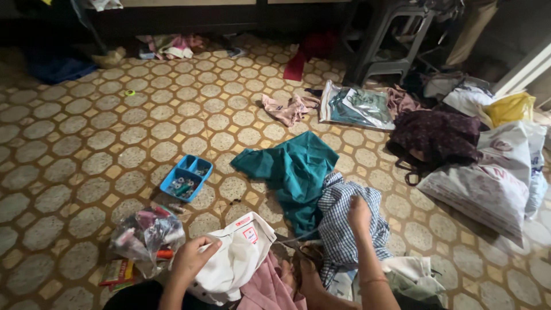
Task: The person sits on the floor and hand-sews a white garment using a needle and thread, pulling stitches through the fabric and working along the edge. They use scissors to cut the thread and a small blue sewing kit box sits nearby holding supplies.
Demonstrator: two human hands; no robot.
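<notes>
My left hand (191, 255) grips the edge of a white garment (235, 261) with a small red-edged label, low in the view. My right hand (359, 213) is closed, fingers pinched together, over a blue-and-white checked cloth (344, 221). A thin thread runs taut from the white garment toward the right hand. A pink cloth (267, 287) lies on my lap between the hands. A teal garment (295, 169) is spread on the tiled floor just beyond the checked cloth.
A blue divided tray (186, 177) of thread spools and a clear plastic bag (146, 232) of sewing bits lie to the left. Stuffed sacks (488, 178), a dark cloth (439, 135), a yellow bag (509, 108) and a plastic-wrapped packet (359, 106) crowd the right. A dark stool (390, 40) stands behind.
</notes>
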